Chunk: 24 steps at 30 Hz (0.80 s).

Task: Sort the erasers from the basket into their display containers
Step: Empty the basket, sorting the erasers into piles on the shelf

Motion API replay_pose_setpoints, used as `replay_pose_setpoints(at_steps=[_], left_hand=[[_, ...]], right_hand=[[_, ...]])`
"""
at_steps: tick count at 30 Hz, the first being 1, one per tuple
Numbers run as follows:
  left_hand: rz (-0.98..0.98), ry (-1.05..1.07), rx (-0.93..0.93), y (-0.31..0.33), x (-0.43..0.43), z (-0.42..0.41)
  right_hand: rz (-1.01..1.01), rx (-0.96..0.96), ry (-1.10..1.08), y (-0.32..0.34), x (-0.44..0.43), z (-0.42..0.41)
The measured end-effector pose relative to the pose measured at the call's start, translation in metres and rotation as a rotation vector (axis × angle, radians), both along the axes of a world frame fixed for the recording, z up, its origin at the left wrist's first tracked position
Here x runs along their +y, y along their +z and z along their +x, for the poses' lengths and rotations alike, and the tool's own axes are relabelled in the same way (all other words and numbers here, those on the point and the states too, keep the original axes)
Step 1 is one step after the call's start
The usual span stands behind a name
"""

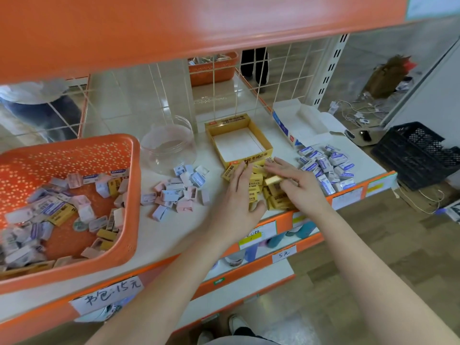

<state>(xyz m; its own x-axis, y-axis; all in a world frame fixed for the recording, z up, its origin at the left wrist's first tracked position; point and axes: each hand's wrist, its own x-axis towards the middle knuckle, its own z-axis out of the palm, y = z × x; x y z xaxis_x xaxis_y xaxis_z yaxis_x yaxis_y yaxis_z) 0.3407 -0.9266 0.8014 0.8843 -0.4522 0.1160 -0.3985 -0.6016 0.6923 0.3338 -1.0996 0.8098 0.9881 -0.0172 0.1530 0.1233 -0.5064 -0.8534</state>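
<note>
Now hands [237,195] [297,186] on yel. erasers [256,180]

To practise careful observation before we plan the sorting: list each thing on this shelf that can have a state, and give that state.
Orange basket, holds mixed erasers.
Clear jar, lidless, empty.
Yellow box, open, empty.
Blue-and-white box, open, contents unclear.
Yellow erasers, loose pile before the yellow box.
Blue erasers, loose pile beside the right hand.
Left hand, flat on the yellow erasers.
Right hand, on the same pile, grip unclear.
</note>
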Motion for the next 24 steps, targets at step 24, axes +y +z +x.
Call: replay_pose_setpoints(at_steps=[24], left_hand=[[-0.324,0.233,0.091,0.0048,0.0054,-0.0003]], right_hand=[[0.002,-0.007,-0.166,0.001,-0.0026,-0.0002]])
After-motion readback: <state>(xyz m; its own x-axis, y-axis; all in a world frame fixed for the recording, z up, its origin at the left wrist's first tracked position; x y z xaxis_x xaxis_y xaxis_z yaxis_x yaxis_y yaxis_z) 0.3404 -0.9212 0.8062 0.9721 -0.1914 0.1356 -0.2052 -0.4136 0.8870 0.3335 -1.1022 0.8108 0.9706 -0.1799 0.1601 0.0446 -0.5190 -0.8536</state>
